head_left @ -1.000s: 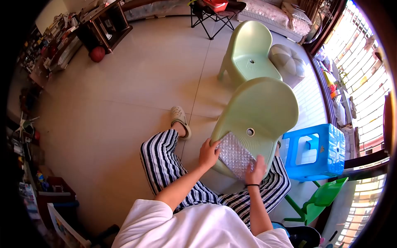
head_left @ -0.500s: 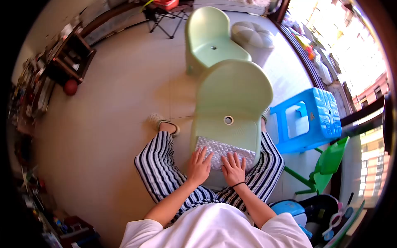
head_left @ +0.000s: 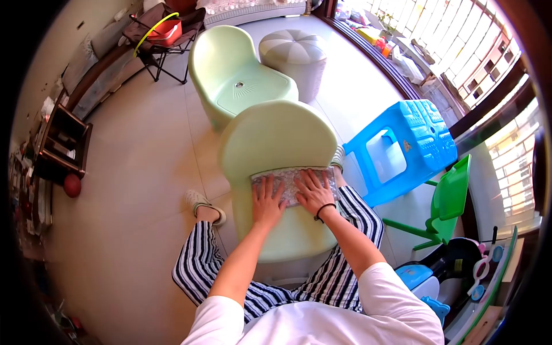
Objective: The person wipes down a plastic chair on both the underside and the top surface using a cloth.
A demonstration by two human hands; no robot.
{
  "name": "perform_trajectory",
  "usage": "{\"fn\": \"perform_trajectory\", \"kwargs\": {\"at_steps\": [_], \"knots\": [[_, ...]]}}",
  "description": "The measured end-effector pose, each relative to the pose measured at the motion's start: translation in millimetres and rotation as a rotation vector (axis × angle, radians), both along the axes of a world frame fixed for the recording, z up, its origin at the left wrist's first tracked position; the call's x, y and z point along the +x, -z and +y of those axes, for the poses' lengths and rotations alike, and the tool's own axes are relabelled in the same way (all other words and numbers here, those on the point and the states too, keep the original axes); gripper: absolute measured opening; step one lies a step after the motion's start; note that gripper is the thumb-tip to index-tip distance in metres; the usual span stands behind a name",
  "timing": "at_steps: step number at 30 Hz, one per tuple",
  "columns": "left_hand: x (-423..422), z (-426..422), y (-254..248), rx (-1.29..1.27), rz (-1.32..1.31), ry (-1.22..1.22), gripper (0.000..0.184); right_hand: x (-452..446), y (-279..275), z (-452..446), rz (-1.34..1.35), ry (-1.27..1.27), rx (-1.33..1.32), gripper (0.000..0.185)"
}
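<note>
A sheet of bubble wrap (head_left: 289,179) lies across the rear of the seat of a pale green plastic chair (head_left: 296,238), close against its backrest. My left hand (head_left: 268,202) rests flat on the left part of the wrap, fingers spread and pointing at the backrest. On the right part lies my right hand (head_left: 314,192), also flat with fingers apart, a dark band at its wrist. The seat's drain hole is not visible, and the wrap and hands cover that area. My legs in striped trousers (head_left: 198,270) straddle the chair.
Behind stands a second pale green chair (head_left: 247,86) beside a grey round pouf (head_left: 294,54). A blue stool (head_left: 402,149) and a green chair (head_left: 451,195) are on the right. A folding chair (head_left: 167,43) holds a red basket (head_left: 165,33). A red ball (head_left: 72,186) lies left.
Both hands and the bubble wrap have moved forward from the seat's front edge toward the backrest. The camera view has also shifted, so the chairs appear farther left.
</note>
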State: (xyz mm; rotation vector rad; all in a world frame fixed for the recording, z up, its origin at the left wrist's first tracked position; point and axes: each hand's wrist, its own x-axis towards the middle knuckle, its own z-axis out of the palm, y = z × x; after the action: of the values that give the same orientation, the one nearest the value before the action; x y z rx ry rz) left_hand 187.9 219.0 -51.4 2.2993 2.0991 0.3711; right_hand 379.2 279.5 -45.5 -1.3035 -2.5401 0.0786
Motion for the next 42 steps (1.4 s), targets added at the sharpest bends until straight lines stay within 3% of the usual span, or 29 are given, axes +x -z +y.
{"fn": "perform_trajectory", "kwargs": {"at_steps": [5,16,22,27,32,34,38,42], "knots": [[4.9,-22.2,-0.3,-0.126,-0.042,-0.034,0.060,-3.0,6.5,-37.6,0.066,0.062,-0.012,0.046],[23.0,-171.4,-35.9,-0.215,-0.133,0.080,0.057,18.9,-31.1,-199.8,0.050,0.133,-0.262,0.048],[-7.7,-139.9,-27.1,-0.222,-0.162,-0.018,0.055,-7.0,-12.4,-152.0,0.075,0.016,-0.206,0.047],[-43.3,-74.1,-7.2,-0.041,-0.014,-0.144,0.054,-54.5,9.9,-67.1,0.153,-0.064,-0.130,0.048],[-65.2,-37.4,0.2,-0.005,-0.067,-0.178,0.061,-99.6,14.5,-32.5,0.190,0.058,-0.056,0.048],[-67.3,-41.4,3.9,-0.015,-0.123,-0.197,0.062,-109.2,17.2,-38.7,0.057,0.094,-0.029,0.047],[-62.0,-80.1,-1.4,-0.039,-0.251,-0.248,0.063,-105.6,11.2,-67.2,0.147,-0.100,-0.092,0.046],[-49.2,-149.5,-5.3,-0.057,-0.573,-0.264,0.065,-80.6,-6.5,-120.6,0.120,-0.192,-0.184,0.047]]}}
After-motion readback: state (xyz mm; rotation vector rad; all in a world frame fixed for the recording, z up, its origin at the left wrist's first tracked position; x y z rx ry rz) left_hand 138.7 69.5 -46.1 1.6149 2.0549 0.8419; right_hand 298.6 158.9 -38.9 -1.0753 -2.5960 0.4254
